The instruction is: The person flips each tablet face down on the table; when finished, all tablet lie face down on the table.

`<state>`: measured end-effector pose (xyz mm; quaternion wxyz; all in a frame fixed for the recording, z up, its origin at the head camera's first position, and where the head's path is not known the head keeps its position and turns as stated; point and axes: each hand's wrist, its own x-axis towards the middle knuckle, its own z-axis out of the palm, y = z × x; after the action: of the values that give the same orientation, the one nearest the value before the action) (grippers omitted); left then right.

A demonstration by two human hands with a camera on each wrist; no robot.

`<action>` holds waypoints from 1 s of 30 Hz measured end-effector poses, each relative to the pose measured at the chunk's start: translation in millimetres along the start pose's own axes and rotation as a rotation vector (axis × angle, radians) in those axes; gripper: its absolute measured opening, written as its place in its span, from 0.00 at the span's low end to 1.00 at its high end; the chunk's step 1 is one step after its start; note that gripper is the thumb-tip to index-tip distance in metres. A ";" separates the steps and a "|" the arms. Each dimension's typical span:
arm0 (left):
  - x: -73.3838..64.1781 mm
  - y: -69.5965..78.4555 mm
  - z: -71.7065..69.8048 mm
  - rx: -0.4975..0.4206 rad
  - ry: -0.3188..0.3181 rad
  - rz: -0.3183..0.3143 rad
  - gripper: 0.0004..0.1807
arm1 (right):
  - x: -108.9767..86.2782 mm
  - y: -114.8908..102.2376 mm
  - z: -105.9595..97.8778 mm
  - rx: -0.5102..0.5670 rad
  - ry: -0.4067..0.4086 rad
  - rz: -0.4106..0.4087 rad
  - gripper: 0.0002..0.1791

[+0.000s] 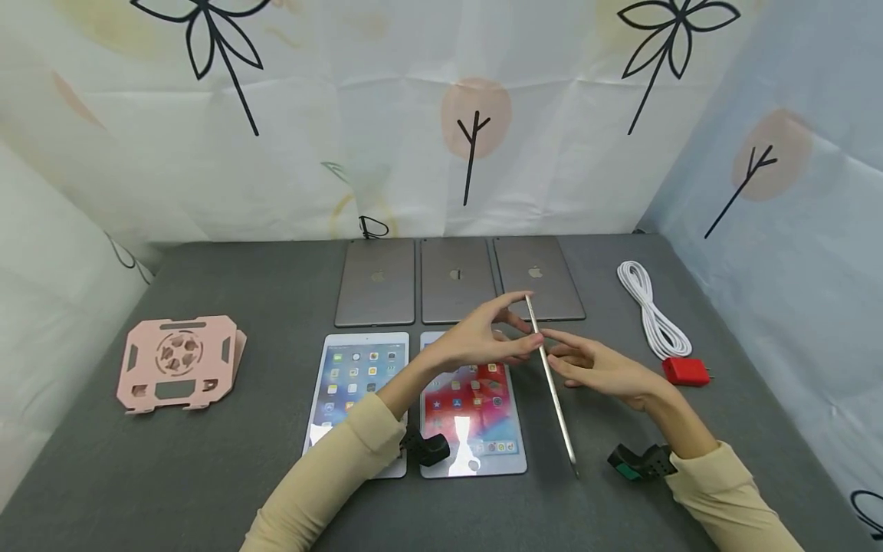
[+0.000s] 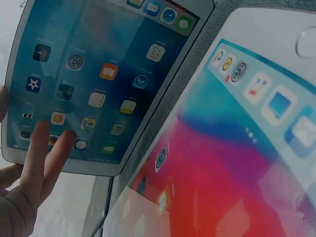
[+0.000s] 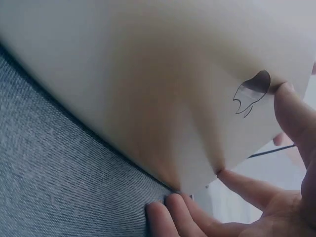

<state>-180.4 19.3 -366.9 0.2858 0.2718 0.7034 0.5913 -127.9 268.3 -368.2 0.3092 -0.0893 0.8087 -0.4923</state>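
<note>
A white-edged tablet (image 1: 552,383) stands up on edge, seen almost edge-on in the head view. My left hand (image 1: 476,337) holds it from the screen side, one finger reaching its far top corner and the thumb at the near part. In the left wrist view, two fingers (image 2: 35,168) lie in front of the lit blue screen (image 2: 98,54). On the other side my right hand (image 1: 600,368) touches the pale back (image 3: 148,59) with thumb and fingertips, close to the apple logo (image 3: 253,94). Several curled fingers (image 3: 180,210) sit by its lower edge.
Two lit tablets, one blue (image 1: 359,368) and one red (image 1: 476,414), lie face up under and beside my left arm. Three grey tablets (image 1: 455,280) lie face down behind. A pink stand (image 1: 179,360) is far left; a coiled white cable (image 1: 655,314) and red charger (image 1: 686,372) are right.
</note>
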 end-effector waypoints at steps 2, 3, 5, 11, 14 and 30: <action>-1.5 -2.1 -2.1 -0.008 -0.012 0.001 0.41 | 1.2 2.1 0.6 -0.018 0.005 -0.014 0.42; -2.3 -3.0 -3.2 -0.007 -0.017 0.002 0.41 | 1.7 2.7 1.0 -0.026 0.005 -0.022 0.42; -4.1 -4.1 -5.5 -0.010 -0.027 0.004 0.40 | 2.4 3.3 2.0 -0.044 0.006 -0.036 0.41; -10.1 -5.6 -11.3 -0.048 -0.055 -0.003 0.39 | 3.3 3.2 4.8 -0.073 0.020 -0.023 0.42; -12.3 -6.5 -13.7 -0.097 -0.077 -0.023 0.40 | 3.9 3.6 6.2 -0.082 0.035 -0.021 0.42; -22.1 -14.3 -20.7 -0.263 -0.074 -0.142 0.45 | 3.8 7.3 13.7 -0.157 0.084 -0.054 0.46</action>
<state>-180.8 -12.8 -376.4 0.3860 0.2030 0.6263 0.6462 -121.7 260.0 -380.4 0.2538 -0.1143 0.8544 -0.4388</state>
